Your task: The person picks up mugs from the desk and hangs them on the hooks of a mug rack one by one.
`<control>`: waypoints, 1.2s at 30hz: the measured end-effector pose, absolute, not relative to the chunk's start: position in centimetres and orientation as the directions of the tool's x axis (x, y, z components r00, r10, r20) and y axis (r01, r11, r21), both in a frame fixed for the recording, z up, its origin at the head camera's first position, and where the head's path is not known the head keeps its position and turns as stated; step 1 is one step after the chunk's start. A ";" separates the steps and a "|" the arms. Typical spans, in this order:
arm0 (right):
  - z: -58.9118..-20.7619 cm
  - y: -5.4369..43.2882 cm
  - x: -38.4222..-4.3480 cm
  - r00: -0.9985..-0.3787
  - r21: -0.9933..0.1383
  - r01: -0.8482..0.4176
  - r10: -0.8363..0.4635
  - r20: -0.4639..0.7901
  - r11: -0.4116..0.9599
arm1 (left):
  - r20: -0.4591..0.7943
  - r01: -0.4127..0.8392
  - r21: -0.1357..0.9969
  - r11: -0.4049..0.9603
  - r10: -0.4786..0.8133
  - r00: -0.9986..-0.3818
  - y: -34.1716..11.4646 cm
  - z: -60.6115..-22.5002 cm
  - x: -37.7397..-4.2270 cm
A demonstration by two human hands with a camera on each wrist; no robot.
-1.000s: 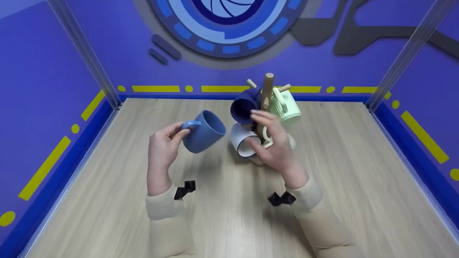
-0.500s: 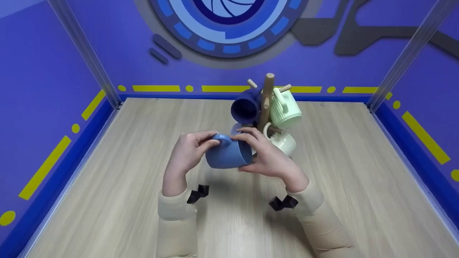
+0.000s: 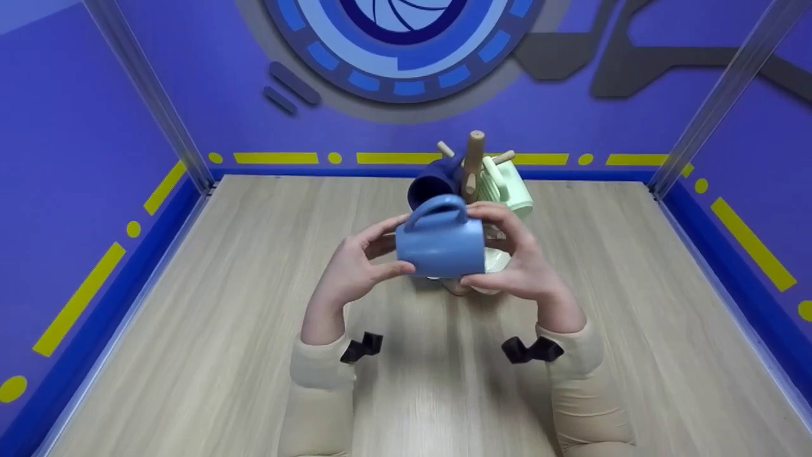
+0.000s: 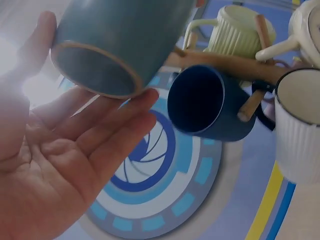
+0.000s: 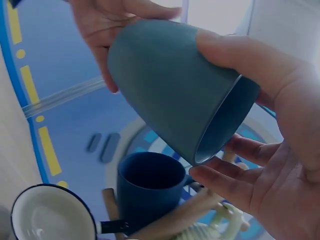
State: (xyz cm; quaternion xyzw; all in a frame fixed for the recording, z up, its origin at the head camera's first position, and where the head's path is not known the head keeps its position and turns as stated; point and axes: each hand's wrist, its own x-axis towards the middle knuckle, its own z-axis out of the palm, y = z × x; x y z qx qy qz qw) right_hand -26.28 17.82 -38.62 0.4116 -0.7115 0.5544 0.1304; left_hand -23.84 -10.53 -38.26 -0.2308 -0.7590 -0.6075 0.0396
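Note:
A light blue mug (image 3: 441, 254) is held sideways in the air between both hands, its handle on top and its mouth to the right. My left hand (image 3: 349, 270) holds the base end, thumb in front and fingers behind. In the left wrist view, its fairly straight fingers (image 4: 107, 117) touch the base. My right hand (image 3: 526, 263) grips the rim end; the right wrist view shows its thumb (image 5: 225, 47) on the outer wall and its fingers at the rim. Behind the mug stands a wooden mug tree (image 3: 474, 155), partly hidden.
On the tree hang a dark blue mug (image 3: 431, 184), a pale green ribbed mug (image 3: 517, 193), a white ribbed mug with a dark rim (image 4: 300, 145) and a cream mug (image 3: 495, 263). Bare pegs (image 3: 446, 148) stick out near its top. Blue panels (image 3: 355, 136) enclose the wooden table (image 3: 222, 317).
The blue mug has moved right and turned handle-up. My left hand has shifted from its handle to its base end, and my right hand has come to its rim end.

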 end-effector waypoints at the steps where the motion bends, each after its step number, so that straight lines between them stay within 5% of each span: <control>1: -38.5 18.2 -26.3 -0.642 -0.694 -0.719 -0.425 0.638 0.043 | 0.332 0.386 0.914 0.129 0.311 -0.891 -10.2 -38.3 -23.9; 8: -37.9 20.2 -26.8 -0.818 -0.832 -0.543 -0.296 0.494 0.112 | 0.341 0.326 0.939 -0.112 0.155 -0.927 -5.8 -39.7 -24.9; 13: -37.9 20.8 -27.7 -0.885 -0.883 -0.438 -0.252 0.391 0.169 | 0.270 0.261 0.954 -0.148 0.047 -0.962 -3.6 -40.6 -25.7; 29: -38.3 20.3 -28.4 -0.936 -0.859 -0.348 -0.193 0.295 0.374 | 0.063 0.065 0.986 -0.153 -0.017 -0.998 -1.5 -42.9 -27.2; 36: -38.7 19.9 -28.3 -0.928 -0.804 -0.372 -0.165 0.334 0.464 | 0.102 0.103 0.982 -0.159 -0.013 -0.995 -1.3 -43.4 -27.3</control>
